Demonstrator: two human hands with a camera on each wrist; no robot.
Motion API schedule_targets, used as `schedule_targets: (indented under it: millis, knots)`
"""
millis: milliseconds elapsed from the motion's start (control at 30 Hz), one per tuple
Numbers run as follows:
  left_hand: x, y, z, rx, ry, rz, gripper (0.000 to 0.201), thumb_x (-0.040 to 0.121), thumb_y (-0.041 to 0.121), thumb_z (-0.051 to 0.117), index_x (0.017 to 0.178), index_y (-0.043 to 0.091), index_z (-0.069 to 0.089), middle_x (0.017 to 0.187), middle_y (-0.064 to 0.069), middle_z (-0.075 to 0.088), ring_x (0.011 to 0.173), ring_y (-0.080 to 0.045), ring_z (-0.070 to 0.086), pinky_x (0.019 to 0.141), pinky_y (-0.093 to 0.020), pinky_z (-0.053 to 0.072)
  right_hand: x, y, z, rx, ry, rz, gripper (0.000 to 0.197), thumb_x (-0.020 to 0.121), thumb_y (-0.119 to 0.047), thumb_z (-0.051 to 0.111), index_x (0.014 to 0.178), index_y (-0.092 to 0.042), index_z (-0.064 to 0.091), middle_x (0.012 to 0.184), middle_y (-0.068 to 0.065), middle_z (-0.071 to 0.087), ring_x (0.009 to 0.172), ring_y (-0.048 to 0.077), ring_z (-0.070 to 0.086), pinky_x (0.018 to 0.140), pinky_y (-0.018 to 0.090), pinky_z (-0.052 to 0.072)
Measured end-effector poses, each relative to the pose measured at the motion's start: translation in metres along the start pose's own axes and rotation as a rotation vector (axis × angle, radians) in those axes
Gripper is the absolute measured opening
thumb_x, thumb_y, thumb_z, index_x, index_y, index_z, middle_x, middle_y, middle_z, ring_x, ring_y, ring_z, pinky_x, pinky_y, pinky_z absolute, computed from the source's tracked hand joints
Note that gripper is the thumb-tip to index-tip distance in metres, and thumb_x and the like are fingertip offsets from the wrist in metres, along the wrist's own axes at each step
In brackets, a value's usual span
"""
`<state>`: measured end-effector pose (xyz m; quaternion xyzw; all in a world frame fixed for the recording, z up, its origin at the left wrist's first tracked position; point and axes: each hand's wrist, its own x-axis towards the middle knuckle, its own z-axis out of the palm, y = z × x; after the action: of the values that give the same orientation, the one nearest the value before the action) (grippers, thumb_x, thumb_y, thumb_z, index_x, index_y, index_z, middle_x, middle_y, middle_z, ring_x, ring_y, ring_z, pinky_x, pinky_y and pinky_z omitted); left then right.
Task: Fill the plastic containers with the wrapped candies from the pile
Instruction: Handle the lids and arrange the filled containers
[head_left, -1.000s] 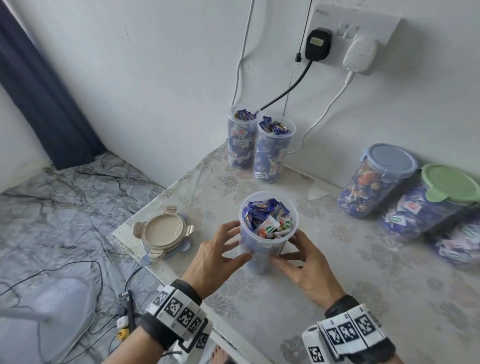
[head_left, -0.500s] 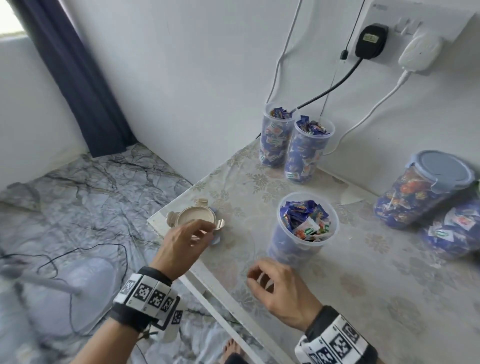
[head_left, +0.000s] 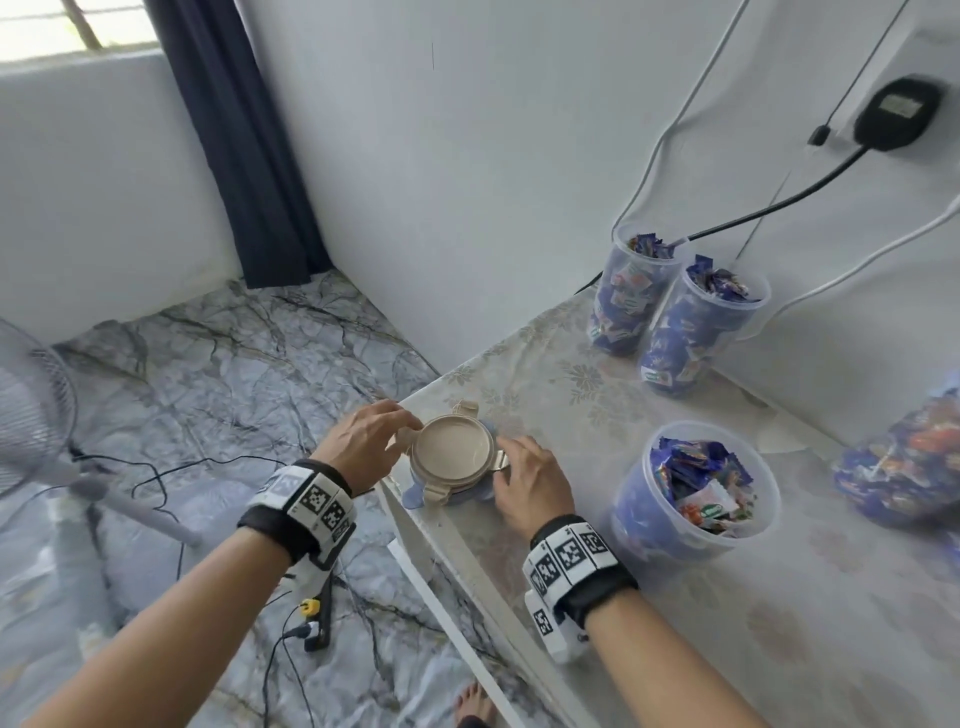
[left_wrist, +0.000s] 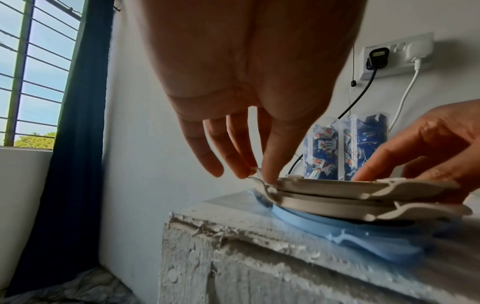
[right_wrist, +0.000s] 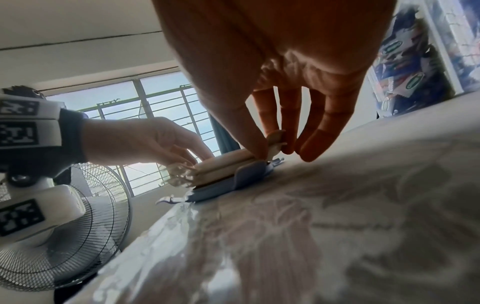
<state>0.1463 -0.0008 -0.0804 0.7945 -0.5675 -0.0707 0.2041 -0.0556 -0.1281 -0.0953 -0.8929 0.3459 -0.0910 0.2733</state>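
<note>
Hands at lid stack — left hand (head_left: 363, 441) and right hand (head_left: 530, 480) each pinch a clip tab of the top beige lid (head_left: 453, 451).

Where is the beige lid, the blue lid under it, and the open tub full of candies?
beige lid (head_left: 453, 448): head view, on its flat round top.
blue lid (left_wrist: 376, 236): left wrist view, on its edge at the bottom of the stack.
open tub of candies (head_left: 649, 514): head view, on its clear side wall.
</note>
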Motion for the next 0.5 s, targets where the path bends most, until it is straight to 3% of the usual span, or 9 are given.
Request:
schedule_targets:
  millis: [133, 267, 400, 500]
  knots:
    - [0.003, -0.005, 0.002, -0.045, 0.036, 0.024, 0.014, 0.089, 0.006, 0.067, 0.099, 0.013, 0.075, 0.100, -0.005, 0.066, 0.084, -0.022, 0.062, 0.076, -0.036, 0.052, 0.004, 0.000, 0.004, -0.014, 0.076, -0.042, 0.032, 0.084, -0.006, 0.056, 0.113, -0.011, 0.067, 0.112, 0.009, 0.065, 0.101, 0.032, 0.058, 0.093, 0.034, 0.045]
    - [0.004, -0.008, -0.002, -0.110, 0.074, 0.082, 0.005, 0.086, 0.009, 0.074, 0.089, 0.014, 0.074, 0.097, -0.001, 0.064, 0.081, -0.019, 0.062, 0.073, -0.042, 0.055, 0.002, -0.002, 0.001, 0.002, 0.200, -0.079, 0.035, 0.085, -0.007, 0.058, 0.118, -0.012, 0.067, 0.114, 0.005, 0.068, 0.102, 0.029, 0.060, 0.093, 0.032, 0.043]
    - [0.000, -0.001, -0.025, -0.197, 0.137, 0.146, 0.008, 0.091, 0.023, 0.070, 0.096, 0.019, 0.073, 0.100, 0.006, 0.064, 0.082, -0.007, 0.061, 0.072, -0.031, 0.054, -0.009, -0.011, -0.020, 0.064, 0.293, -0.138, 0.035, 0.085, -0.004, 0.059, 0.119, -0.007, 0.067, 0.115, 0.009, 0.069, 0.101, 0.027, 0.065, 0.093, 0.032, 0.047]
    - [-0.004, 0.012, -0.052, -0.277, 0.179, 0.153, 0.024, 0.096, 0.040, 0.058, 0.102, 0.021, 0.072, 0.104, 0.008, 0.065, 0.089, -0.008, 0.064, 0.077, -0.023, 0.053, -0.025, -0.022, -0.042, 0.151, 0.379, -0.173, 0.029, 0.089, -0.008, 0.059, 0.117, -0.006, 0.068, 0.112, 0.008, 0.070, 0.094, 0.021, 0.068, 0.085, 0.027, 0.053]
